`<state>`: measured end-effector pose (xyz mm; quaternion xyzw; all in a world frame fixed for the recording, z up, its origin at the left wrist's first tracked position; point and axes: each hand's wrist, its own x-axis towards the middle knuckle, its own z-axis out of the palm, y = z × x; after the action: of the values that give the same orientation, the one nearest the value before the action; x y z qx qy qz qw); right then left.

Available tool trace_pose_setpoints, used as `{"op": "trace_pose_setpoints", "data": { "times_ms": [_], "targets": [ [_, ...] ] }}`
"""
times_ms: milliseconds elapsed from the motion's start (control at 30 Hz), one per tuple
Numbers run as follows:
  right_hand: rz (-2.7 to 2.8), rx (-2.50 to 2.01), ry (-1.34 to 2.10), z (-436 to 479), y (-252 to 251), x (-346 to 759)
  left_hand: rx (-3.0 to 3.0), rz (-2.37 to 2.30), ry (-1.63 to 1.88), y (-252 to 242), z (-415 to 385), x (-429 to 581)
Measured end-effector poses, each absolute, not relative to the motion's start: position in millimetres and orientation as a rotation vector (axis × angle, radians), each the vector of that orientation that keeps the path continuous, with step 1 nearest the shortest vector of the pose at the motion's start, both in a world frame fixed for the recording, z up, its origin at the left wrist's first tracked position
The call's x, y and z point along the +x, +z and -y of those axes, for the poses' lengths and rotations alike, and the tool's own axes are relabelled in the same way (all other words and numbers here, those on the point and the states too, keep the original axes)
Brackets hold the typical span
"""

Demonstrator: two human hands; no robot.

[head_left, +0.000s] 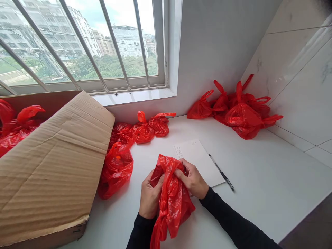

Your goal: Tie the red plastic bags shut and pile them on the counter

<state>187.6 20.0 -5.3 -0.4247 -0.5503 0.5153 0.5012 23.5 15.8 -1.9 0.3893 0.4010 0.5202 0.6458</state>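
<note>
Between my two hands is a red plastic bag, crinkled and shiny, with a knot low on its left side and its loose ends hanging toward me. My left hand grips the bag's left side, thumb on top. On the upper right, my right hand pinches the plastic with thumb and fingers. What the bag contains is hidden. Just behind it lies a white notebook with some handwriting at its top and left. A black pen rests along the notebook's right edge.
A large open cardboard box with red bags inside stands on the left. Several tied red bags sit beside it along the wall. More red bags are heaped in the back right corner. A barred window is behind the white table.
</note>
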Motion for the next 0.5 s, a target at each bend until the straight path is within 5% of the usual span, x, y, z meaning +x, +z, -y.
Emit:
{"op": "trace_pose_setpoints", "data": {
  "times_ms": [500],
  "targets": [
    [1.350,-1.051,1.225,-21.0,-10.3,186.1,0.845,-1.108,1.189,0.8,-16.1,19.8]
  ]
}}
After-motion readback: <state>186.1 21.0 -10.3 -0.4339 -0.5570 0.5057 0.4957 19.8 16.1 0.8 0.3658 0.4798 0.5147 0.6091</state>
